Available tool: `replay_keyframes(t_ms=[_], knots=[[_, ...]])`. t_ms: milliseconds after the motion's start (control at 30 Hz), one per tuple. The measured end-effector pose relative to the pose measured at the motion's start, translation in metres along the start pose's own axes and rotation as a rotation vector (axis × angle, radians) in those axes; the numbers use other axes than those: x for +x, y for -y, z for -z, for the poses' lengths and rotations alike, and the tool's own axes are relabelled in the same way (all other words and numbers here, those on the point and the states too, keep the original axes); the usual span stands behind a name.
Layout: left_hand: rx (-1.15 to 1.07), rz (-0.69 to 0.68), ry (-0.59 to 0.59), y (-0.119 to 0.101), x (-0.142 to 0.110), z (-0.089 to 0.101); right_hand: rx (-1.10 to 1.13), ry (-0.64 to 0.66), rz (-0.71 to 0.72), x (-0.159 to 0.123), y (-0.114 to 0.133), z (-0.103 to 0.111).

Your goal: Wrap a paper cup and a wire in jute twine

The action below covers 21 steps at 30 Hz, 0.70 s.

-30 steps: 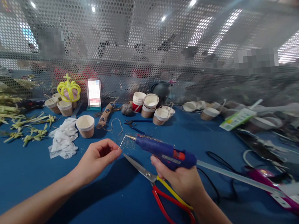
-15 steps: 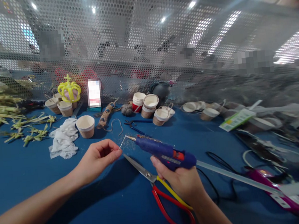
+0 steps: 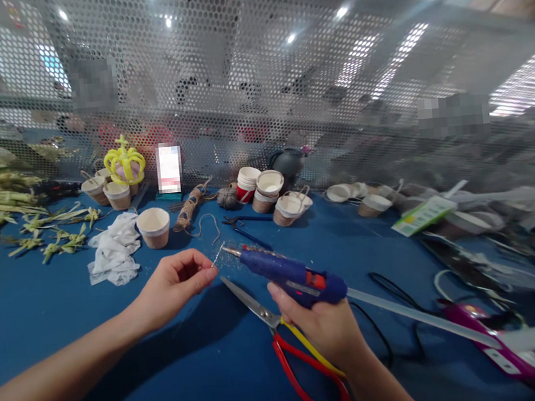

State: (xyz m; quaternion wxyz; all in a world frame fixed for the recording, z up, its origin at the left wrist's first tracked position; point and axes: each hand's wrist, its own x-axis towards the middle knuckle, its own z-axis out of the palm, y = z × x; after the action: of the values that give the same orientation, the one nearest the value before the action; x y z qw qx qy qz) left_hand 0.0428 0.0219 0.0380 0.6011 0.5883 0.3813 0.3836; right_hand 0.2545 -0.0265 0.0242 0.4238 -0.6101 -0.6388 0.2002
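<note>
Between the thumb and forefinger of my left hand (image 3: 176, 286) is a short, thin, whitish twisted strand (image 3: 218, 255), pointing up and to the right. My right hand (image 3: 325, 326) grips a blue glue gun (image 3: 292, 273) by its handle, and a long translucent glue stick (image 3: 413, 314) runs out of its rear. The metal nozzle is at the strand's upper end; whether they touch I cannot tell. Below the gun lie scissors (image 3: 268, 316) with one red and one yellow handle, partly hidden by my right hand.
A small paper-rimmed pot (image 3: 154, 228) and a crumpled white cloth (image 3: 115, 248) lie beyond my left hand. Farther back are blue-handled pliers (image 3: 251, 232), twine (image 3: 190, 208), several pots and a phone (image 3: 169, 168). A magenta power strip (image 3: 500, 342) and cords are at right. Perforated metal mesh (image 3: 219, 73) stands behind.
The glue gun and my right hand have shifted slightly left, bringing the nozzle along the strand's tip. My left hand has stayed almost still.
</note>
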Motion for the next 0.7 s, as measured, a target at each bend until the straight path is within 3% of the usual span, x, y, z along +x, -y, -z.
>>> replay_keyframes(t_ms=[233, 433, 700], knots=[[-0.013, 0.01, 0.006, -0.001, 0.0, 0.0, 0.021, 0.033, -0.004, 0.002, 0.008, 0.001], [-0.021, 0.008, 0.023, -0.002, -0.001, 0.0, 0.054, 0.098, -0.114, 0.004, 0.022, 0.005], [-0.081, 0.015, 0.071, 0.005, 0.0, 0.002, 0.113, 0.131, -0.118, 0.002, 0.016, 0.003]])
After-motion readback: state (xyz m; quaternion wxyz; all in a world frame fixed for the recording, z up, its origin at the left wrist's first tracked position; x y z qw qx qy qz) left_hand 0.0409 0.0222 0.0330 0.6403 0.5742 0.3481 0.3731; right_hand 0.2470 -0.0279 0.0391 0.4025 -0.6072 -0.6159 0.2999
